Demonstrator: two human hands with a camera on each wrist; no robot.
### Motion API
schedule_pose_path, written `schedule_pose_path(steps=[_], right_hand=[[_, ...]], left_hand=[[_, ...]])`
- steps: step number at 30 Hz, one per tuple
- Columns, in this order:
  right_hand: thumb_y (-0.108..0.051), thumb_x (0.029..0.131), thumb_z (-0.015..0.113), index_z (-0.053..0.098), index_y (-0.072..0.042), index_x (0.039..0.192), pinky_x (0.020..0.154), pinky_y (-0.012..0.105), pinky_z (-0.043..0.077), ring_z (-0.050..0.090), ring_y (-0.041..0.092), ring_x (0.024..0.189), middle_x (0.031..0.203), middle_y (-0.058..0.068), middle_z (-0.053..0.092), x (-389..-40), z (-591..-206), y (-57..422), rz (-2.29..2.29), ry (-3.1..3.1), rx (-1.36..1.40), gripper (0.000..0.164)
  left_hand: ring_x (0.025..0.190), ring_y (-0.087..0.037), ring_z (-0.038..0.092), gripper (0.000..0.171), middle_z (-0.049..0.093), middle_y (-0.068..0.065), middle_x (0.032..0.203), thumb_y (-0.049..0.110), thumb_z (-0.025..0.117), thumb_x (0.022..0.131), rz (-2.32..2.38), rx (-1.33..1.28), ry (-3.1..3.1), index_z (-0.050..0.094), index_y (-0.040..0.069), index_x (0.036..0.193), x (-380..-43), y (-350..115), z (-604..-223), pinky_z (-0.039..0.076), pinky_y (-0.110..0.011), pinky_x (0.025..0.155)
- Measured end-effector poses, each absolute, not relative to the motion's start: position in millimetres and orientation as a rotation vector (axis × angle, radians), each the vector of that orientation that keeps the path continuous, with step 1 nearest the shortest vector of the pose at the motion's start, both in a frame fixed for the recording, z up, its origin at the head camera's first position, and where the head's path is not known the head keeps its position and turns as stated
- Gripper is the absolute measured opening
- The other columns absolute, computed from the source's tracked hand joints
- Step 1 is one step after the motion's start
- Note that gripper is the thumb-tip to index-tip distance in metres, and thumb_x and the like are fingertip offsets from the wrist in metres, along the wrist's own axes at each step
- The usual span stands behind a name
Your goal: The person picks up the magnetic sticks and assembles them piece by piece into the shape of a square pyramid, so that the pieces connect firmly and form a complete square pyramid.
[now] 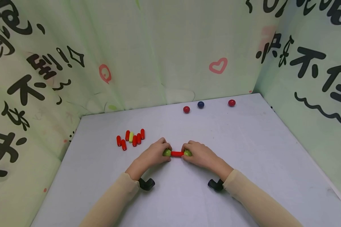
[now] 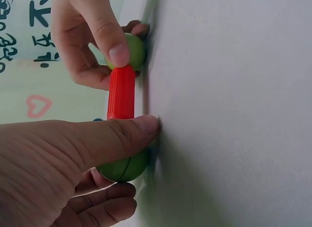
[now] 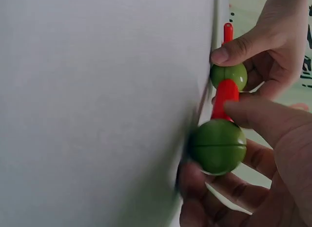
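Note:
A short red ribbed rod (image 1: 177, 154) lies level between two green balls, one against each end. My left hand (image 1: 155, 152) grips the left green ball (image 2: 124, 167), thumb on one side and fingers curled behind it. Round the right green ball (image 3: 219, 146) curl the fingers of my right hand (image 1: 201, 154); its thumb reaches the red rod in the right wrist view. Both hands are low over the table, near its middle. How deep the rod's ends sit in the balls is hidden by the thumbs.
Left of the hands lie several red rods (image 1: 123, 145) and a yellow-green rod (image 1: 131, 136) on the white table (image 1: 170, 201). Toward the back edge sit a red ball (image 1: 186, 109), a dark blue ball (image 1: 200, 104) and another red ball (image 1: 231, 103). Printed curtains (image 1: 159, 56) surround the table.

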State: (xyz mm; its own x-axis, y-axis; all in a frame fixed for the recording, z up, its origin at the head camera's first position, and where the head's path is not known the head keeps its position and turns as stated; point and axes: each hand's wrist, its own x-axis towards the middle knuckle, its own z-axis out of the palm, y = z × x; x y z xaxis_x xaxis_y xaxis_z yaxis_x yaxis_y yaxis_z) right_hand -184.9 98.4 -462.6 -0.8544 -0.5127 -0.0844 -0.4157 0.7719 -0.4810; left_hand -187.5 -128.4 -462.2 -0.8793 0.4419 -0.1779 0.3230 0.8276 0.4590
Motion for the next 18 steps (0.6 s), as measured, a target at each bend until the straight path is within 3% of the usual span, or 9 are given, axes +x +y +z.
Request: schedule_pose_path(steps=[3,8,13,18], right_hand=[[-0.030,0.093,0.076,0.073,-0.018,0.105,0.066,0.028,0.045,0.053,0.013,0.077,0.097,-0.002,0.064,-185,-460,97,-0.615,2.794,-0.765,0.017],[-0.025,0.094,0.074,0.074,-0.013,0.103,0.076,0.031,0.052,0.058,0.014,0.082,0.095,-0.001,0.067,-188,-457,90,-0.700,2.799,-0.825,0.015],[-0.019,0.095,0.075,0.069,-0.010,0.113,0.078,0.031,0.054,0.062,0.012,0.082,0.092,-0.001,0.069,-191,-459,80,-0.833,2.715,-0.783,0.021],[-0.015,0.094,0.074,0.064,-0.009,0.121,0.076,0.031,0.055,0.063,0.012,0.080,0.091,0.000,0.071,-192,-460,75,-0.903,2.670,-0.750,0.030]], left_hand=[[0.100,-0.018,0.058,0.040,0.057,-0.006,0.115,0.021,0.084,0.088,0.618,0.584,2.733,0.069,0.012,0.123,-188,-130,-463,0.058,-0.034,0.093],[0.102,-0.018,0.059,0.046,0.059,-0.006,0.120,0.021,0.083,0.089,0.644,0.615,2.731,0.065,0.012,0.130,-190,-133,-465,0.056,-0.034,0.095],[0.106,-0.020,0.061,0.052,0.061,-0.008,0.123,0.014,0.083,0.088,0.720,0.659,2.705,0.061,0.010,0.135,-193,-138,-465,0.056,-0.036,0.097],[0.110,-0.024,0.063,0.044,0.065,-0.009,0.125,0.001,0.072,0.093,0.730,0.640,2.737,0.062,0.010,0.135,-197,-144,-463,0.056,-0.039,0.099]])
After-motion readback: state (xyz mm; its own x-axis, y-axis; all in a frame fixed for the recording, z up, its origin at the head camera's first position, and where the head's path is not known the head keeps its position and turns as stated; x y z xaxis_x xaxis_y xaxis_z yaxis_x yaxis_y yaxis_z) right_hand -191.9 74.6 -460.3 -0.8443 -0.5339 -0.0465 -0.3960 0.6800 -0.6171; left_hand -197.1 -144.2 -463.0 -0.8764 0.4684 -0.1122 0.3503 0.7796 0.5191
